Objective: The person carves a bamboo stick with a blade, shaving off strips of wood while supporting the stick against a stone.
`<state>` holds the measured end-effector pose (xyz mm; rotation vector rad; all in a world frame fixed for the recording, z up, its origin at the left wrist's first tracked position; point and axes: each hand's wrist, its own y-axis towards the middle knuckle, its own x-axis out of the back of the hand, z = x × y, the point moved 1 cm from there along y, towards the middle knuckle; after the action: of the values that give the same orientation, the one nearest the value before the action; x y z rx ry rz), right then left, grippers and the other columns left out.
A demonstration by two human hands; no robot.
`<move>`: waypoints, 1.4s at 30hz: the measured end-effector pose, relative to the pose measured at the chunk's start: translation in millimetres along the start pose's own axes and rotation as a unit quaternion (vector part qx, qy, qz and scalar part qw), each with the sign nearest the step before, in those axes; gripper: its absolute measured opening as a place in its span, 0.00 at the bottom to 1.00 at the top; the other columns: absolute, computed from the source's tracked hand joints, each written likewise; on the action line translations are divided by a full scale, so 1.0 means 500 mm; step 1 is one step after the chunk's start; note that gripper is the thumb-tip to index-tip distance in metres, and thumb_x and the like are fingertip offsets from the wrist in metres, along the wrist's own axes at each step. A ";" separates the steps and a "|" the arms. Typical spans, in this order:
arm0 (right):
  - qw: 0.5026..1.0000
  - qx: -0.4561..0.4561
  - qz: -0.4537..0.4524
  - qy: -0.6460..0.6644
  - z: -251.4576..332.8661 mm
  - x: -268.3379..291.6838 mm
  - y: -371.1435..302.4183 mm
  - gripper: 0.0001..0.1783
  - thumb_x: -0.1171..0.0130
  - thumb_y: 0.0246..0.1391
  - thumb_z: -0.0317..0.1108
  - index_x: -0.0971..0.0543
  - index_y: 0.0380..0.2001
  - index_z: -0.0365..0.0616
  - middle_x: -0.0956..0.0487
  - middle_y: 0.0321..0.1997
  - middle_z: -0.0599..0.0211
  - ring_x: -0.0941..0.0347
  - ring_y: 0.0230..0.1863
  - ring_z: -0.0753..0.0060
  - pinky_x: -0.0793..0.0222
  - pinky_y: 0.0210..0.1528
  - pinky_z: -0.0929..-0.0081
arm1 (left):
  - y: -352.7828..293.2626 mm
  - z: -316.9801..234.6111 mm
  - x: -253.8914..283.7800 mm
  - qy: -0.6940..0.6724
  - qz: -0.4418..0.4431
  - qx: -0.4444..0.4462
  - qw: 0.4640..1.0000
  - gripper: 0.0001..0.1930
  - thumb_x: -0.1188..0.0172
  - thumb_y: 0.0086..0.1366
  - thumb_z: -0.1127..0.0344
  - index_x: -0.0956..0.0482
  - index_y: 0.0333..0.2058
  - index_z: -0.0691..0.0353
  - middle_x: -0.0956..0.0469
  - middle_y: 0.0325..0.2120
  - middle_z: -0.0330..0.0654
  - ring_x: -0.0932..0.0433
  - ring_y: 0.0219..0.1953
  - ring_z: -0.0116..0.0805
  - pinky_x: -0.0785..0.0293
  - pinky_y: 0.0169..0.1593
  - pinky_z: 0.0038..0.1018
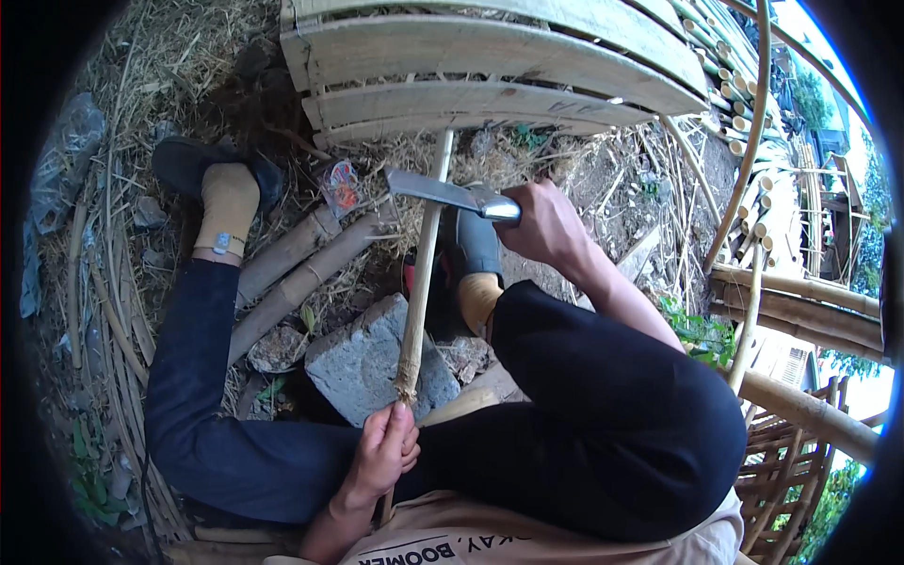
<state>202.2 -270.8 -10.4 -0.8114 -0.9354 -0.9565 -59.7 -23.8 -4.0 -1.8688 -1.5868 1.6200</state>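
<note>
A slim, pale bamboo stick [423,282] runs away from me, its far end by the slatted wooden crate [490,56]. My left hand [384,454] is closed round its near part, just below a rough, frayed joint. In my right hand [548,224] is the handle of a broad-bladed knife [438,190], fingers wrapped round it. The blade points left and lies across the upper part of the stick; whether it touches cannot be told. Beneath the stick sits a grey stone block [363,356], between my legs.
Two thick bamboo poles [306,268] lie by my left leg. Straw and dry stems cover the ground, with plastic sheeting [71,151] at far left. Cut bamboo poles [753,217] are stacked at right, near a bamboo rail [800,410]. My bent right knee is under my right forearm.
</note>
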 end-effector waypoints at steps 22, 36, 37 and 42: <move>0.997 -0.039 0.053 -0.047 0.011 0.043 -0.025 0.10 0.42 0.43 0.31 0.15 0.28 0.40 0.20 0.23 0.44 0.19 0.29 0.42 0.22 0.39 0.52 | -0.003 0.005 0.015 -0.023 0.048 0.031 0.998 0.20 0.59 0.80 0.51 0.39 0.28 0.54 0.46 0.14 0.28 0.51 0.11 0.16 0.55 0.14 0.18; 0.995 -0.028 0.031 -0.094 -0.003 0.057 -0.005 0.09 0.40 0.41 0.31 0.16 0.26 0.40 0.20 0.22 0.46 0.19 0.27 0.43 0.22 0.37 0.52 | 0.002 0.015 0.006 0.002 0.032 -0.002 0.999 0.19 0.59 0.80 0.52 0.39 0.28 0.54 0.46 0.14 0.28 0.50 0.11 0.16 0.55 0.14 0.19; 0.997 -0.010 0.047 -0.066 0.009 0.042 -0.008 0.09 0.40 0.41 0.32 0.16 0.26 0.40 0.20 0.22 0.45 0.19 0.27 0.43 0.22 0.38 0.52 | -0.005 0.011 0.007 -0.002 0.032 -0.005 0.999 0.19 0.59 0.80 0.52 0.39 0.28 0.54 0.46 0.14 0.28 0.50 0.11 0.16 0.54 0.14 0.19; 0.993 -0.053 0.012 -0.105 -0.022 0.054 -0.005 0.09 0.40 0.40 0.33 0.17 0.24 0.41 0.20 0.22 0.45 0.20 0.28 0.41 0.22 0.38 0.52 | -0.002 0.016 0.009 0.009 0.041 0.000 0.999 0.20 0.58 0.80 0.52 0.40 0.28 0.55 0.46 0.14 0.28 0.51 0.11 0.16 0.54 0.14 0.19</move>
<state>210.5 -289.4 10.7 -1.0257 -1.0609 -0.9178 -67.5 -23.7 -9.0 -1.9671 -1.5215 1.6296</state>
